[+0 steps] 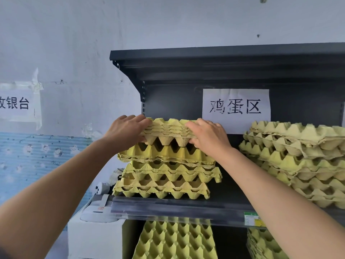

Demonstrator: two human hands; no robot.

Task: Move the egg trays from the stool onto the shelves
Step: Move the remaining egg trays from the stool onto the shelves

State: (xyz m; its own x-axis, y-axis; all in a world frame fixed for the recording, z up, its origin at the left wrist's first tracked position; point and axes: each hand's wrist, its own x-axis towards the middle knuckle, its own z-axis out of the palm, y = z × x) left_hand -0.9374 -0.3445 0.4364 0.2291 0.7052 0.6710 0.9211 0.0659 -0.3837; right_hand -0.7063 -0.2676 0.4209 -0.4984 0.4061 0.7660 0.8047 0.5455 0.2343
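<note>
Both hands hold a thin bundle of yellow-green egg trays (168, 131) on top of a stack of egg trays (168, 174) at the left of the dark shelf (168, 204). My left hand (127, 128) grips the bundle's left end, fingers over the top. My right hand (209, 137) grips its right end. The bundle rests on or just above the stack; I cannot tell which. A second, taller stack of trays (298, 161) stands on the same shelf to the right. The stool is out of view.
A white paper sign (236, 107) hangs on the shelf's back panel under the top shelf board (224, 57). More egg trays (175, 240) lie on the shelf below. A white box with a small printer (99, 212) sits left of the shelf, against the wall.
</note>
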